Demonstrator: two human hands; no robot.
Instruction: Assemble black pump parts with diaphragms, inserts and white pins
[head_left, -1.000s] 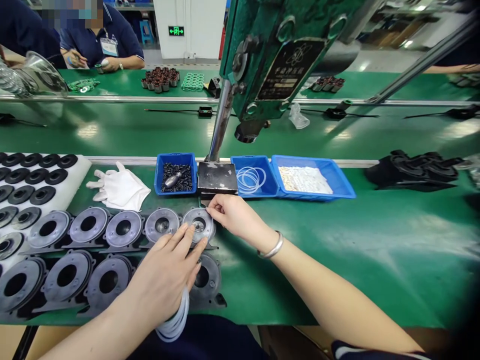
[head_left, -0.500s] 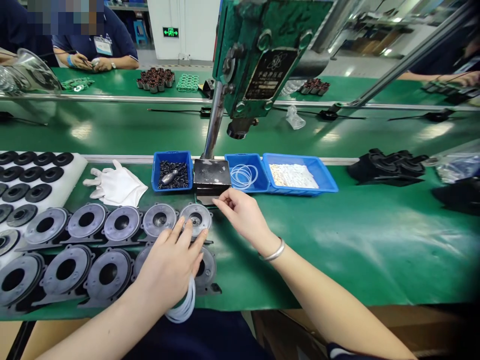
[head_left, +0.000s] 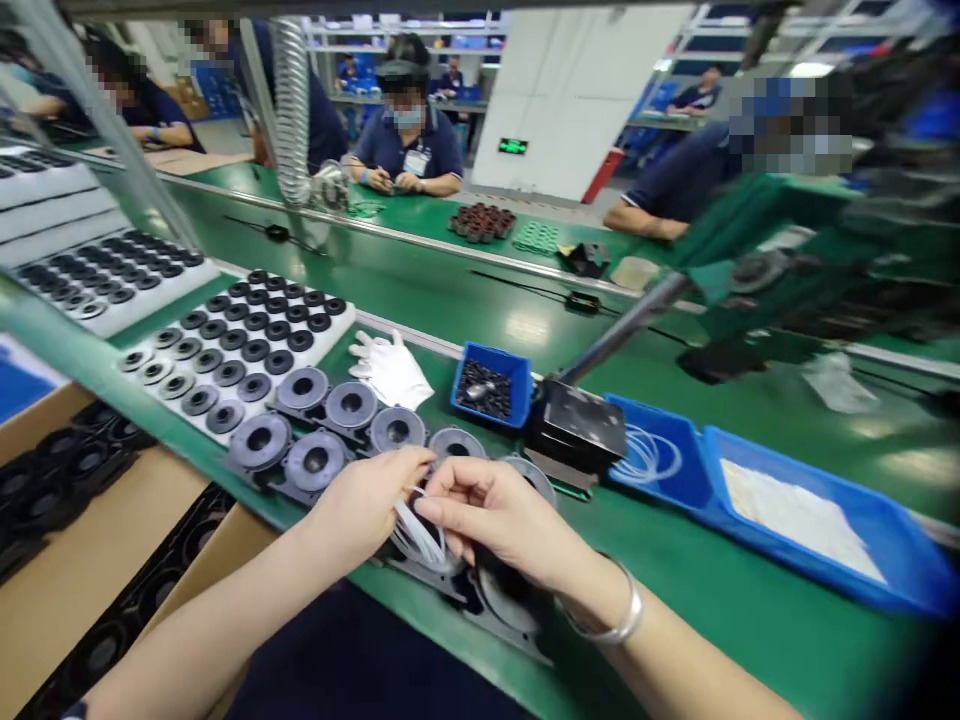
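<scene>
My left hand (head_left: 367,505) is closed around a bundle of thin white rubber rings (head_left: 420,535), which hang below its fingers. Close against it, the bent fingers of my right hand (head_left: 499,510) pinch at the rings; the exact grip is partly hidden. Both hands are above two rows of round grey motor housings (head_left: 315,460) with dark centre holes. The hands cover some of these housings. To the right of the rows is the black block base (head_left: 577,425) of a green hand press (head_left: 780,270), blurred by motion.
Behind the housings lie a white glove (head_left: 394,370) and a blue bin (head_left: 491,385) of small black parts. Further right, one blue bin (head_left: 652,455) holds white rings, another (head_left: 817,520) whitish material. White foam trays (head_left: 247,350) carry black discs. Co-workers sit across the bench.
The view has swung left. My right hand has moved from the press base to the rings at my left hand. My left hand has lifted off the housing, still holding the rings.
</scene>
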